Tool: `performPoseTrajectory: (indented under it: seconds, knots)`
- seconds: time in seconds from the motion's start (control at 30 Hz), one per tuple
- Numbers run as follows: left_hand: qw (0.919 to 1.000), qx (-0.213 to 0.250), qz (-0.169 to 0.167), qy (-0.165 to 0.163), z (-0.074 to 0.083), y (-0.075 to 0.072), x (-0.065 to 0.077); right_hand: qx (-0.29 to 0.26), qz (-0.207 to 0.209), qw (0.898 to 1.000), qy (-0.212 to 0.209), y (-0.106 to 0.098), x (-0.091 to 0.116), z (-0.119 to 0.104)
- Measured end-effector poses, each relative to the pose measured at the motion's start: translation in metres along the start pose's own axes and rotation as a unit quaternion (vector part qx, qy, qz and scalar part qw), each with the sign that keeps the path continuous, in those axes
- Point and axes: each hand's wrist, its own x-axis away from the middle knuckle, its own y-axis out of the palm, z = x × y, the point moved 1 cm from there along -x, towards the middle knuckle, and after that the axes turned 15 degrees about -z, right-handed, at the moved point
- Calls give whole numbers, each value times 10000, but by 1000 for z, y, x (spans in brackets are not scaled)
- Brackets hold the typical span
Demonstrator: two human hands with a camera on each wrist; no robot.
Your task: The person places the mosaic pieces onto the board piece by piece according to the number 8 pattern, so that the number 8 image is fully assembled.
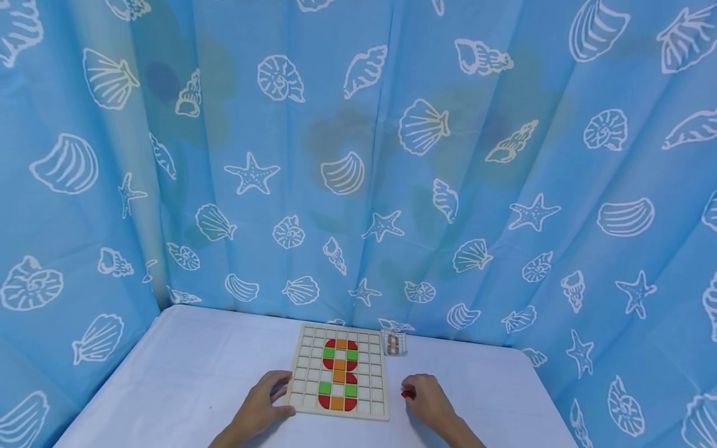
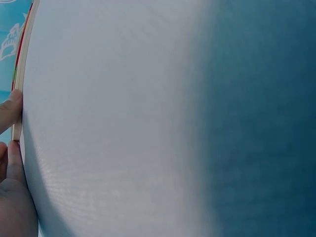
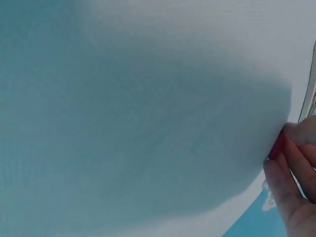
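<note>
A pale square grid board (image 1: 366,401) lies on the white table, with red, orange and green tiles (image 1: 338,365) forming a figure-eight-like shape among white squares. My left hand (image 1: 260,398) holds the board at its lower left edge, thumb near the corner. The left wrist view shows fingertips (image 2: 15,98) against the board's side. To the right of the board, apart from it, my right hand (image 1: 430,401) pinches a small red tile (image 1: 408,394) between thumb and fingers. That tile (image 3: 277,144) shows on edge in the right wrist view; its full outline is hidden.
A small picture card (image 1: 394,343) with a similar coloured pattern lies by the board's upper right corner. White cloth covers the table (image 1: 224,348). A blue curtain (image 1: 358,205) with white shell prints hangs behind and at both sides.
</note>
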Motion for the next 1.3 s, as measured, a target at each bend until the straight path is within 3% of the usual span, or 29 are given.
performPoseTrajectory:
  seconds: [0.2, 0.33, 0.67, 1.07, 1.3]
  knots:
    - [9999, -53, 8, -116, 3, -1, 1, 64, 116, 9997, -191, 1, 0, 0]
    - [9999, -67, 9, -98, 4, -1, 2, 153, 340, 9978, -551, 0, -3, -8]
    - [9999, 94, 6, 126, -1, -2, 2, -71, 226, 9912, -1305, 8, -32, -59]
    - [9999, 21, -65, 93, -2, -2, 1, -229, 161, 9797, -1986, 29, -57, -115]
    - [9986, 322, -197, 370, -5, -3, 1, -149, 23, 9829, -1837, 38, -68, -130]
